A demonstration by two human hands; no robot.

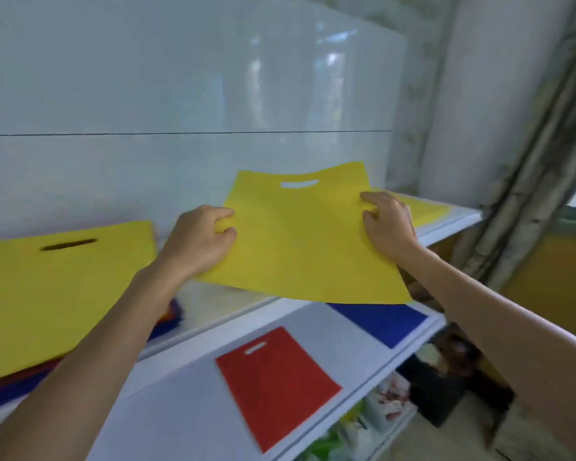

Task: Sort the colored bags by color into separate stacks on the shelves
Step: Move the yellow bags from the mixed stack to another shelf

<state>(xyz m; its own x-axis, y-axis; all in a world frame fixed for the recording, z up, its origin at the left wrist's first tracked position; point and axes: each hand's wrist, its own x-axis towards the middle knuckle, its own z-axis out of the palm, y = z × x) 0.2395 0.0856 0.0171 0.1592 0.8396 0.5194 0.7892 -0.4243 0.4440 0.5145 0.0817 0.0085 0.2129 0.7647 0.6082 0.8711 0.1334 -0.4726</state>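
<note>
A flat yellow bag with a cut-out handle is held in the air above the upper shelf. My left hand pinches its left edge and my right hand pinches its right edge. Another yellow bag lies on the upper shelf behind it at the right. At the left a mixed pile is topped by a yellow bag, with red and blue edges showing under it. On the lower shelf lie a red bag and a blue bag.
A glossy white panel backs the shelves. A curtain hangs at the right beside a window. Below the lower shelf, packets and dark items sit on the floor.
</note>
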